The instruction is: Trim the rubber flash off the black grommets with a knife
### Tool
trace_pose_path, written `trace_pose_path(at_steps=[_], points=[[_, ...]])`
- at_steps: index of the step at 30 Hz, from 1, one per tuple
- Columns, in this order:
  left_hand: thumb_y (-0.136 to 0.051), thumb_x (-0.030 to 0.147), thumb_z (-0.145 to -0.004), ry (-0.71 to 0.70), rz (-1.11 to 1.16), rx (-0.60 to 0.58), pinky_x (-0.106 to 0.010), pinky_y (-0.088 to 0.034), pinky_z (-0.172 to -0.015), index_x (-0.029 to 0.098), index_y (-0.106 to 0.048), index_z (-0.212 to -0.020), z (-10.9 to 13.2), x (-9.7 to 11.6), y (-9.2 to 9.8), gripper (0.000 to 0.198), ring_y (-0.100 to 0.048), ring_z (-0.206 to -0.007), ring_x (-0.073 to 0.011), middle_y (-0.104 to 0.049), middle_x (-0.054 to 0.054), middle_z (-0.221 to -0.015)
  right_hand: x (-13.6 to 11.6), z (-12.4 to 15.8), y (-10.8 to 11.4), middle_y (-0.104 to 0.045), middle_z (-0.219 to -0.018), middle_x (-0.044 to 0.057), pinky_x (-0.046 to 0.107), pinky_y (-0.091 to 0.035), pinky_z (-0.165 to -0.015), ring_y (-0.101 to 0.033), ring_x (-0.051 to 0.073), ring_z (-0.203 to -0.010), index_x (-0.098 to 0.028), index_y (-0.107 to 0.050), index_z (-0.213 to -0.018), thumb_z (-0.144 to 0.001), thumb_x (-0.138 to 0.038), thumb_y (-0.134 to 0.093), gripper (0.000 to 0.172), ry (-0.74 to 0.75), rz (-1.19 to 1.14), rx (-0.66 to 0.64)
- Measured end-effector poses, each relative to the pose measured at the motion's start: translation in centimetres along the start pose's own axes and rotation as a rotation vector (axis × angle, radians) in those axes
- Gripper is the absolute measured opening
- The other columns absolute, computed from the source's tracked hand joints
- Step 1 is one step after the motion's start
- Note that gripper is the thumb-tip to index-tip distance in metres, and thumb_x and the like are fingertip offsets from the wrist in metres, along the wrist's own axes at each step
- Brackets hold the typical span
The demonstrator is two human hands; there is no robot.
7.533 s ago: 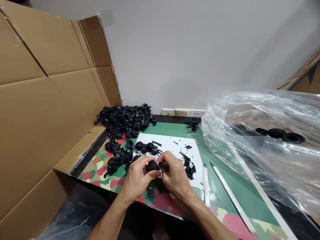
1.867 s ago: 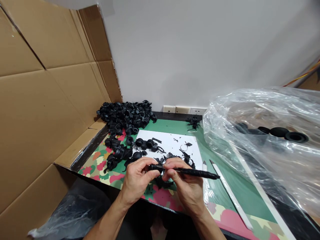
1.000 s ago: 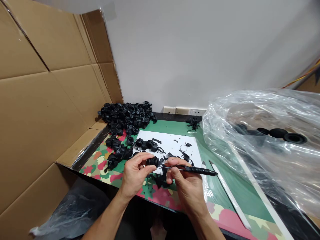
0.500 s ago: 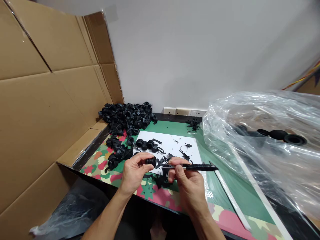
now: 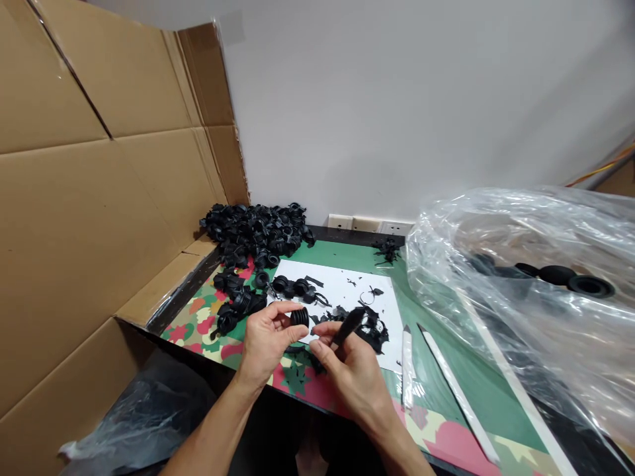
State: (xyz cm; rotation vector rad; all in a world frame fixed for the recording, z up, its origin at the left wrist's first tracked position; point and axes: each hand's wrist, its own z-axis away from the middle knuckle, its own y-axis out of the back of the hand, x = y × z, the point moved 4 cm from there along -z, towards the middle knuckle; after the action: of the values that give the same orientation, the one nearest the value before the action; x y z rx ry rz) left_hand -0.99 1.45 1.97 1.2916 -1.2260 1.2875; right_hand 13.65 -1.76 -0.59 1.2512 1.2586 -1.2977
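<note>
Since half a second ago the slim black pen-like knife tool (image 5: 348,326) has swung from lying level, pointing right, to tilting up and away, its long axis now running from my right hand (image 5: 347,370) toward the white paper sheet (image 5: 342,291). I see the right fingers clenched round its lower end. My left hand (image 5: 265,340) pinches the small ribbed black rubber grommet (image 5: 299,317) between thumb and fingertips, just left of the tool and nearly touching, above the camouflage-patterned mat (image 5: 198,320). Left hand is nearer the heap of black rubber parts (image 5: 255,231). Black trimmings (image 5: 372,327) litter the sheet; a clear plastic bag (image 5: 520,277) sits right.
</note>
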Motion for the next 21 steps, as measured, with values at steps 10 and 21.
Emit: trace_pose_path(at_steps=[10, 21], points=[[-0.079, 0.015, -0.055, -0.183, -0.078, -0.023, -0.024, -0.052, -0.057, 0.018, -0.078, -0.073, 0.2, 0.9, 0.0, 0.018, -0.063, -0.068, -0.017, -0.072, -0.006, -0.077, -0.7, -0.3, -1.3, -0.046, -0.052, -0.003, 0.023, -0.033, -0.044, -0.038, 0.012, -0.047, -0.017, -0.061, -0.069, -0.074, -0.039, -0.06, 0.023, 0.008, 0.111, 0.006], [-0.082, 0.02, -0.054, -0.025, -0.034, -0.024, -0.021, -0.045, -0.047, 0.013, -0.076, -0.077, 0.2, 0.2, -0.1, 0.025, -0.053, -0.048, -0.0095, -0.064, 0.0, -0.057, 0.7, -0.4, -1.3, -0.043, -0.054, -0.006, 0.022, -0.032, -0.043, -0.036, 0.009, -0.047, -0.016, -0.059, -0.072, -0.07, -0.045, -0.065, 0.03, -0.125, -0.066, -0.018]])
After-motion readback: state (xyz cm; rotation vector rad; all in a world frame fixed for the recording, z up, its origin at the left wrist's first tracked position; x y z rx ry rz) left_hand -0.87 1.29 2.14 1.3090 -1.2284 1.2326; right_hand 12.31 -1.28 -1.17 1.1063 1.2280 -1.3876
